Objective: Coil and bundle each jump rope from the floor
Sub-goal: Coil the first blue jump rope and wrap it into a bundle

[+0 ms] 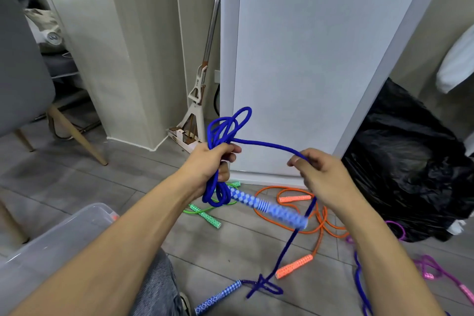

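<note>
My left hand (216, 161) grips several loops of a blue jump rope (225, 126), which stick up above my fist and hang below it. One blue-and-white patterned handle (266, 206) dangles blurred under that hand. A strand arcs rightward to my right hand (318, 172), which pinches it, then drops to the floor. The other blue handle (218, 296) lies on the floor near a tangle of the rope. An orange rope (320, 223), a green rope (205, 214) and a pink-purple rope (433, 269) lie loose on the floor.
A clear plastic bin (51, 236) sits at lower left. A black rubbish bag (410, 161) stands on the right, a white cabinet (307, 59) straight ahead, a mop (197, 100) beside it, and a grey chair (23, 72) on the left.
</note>
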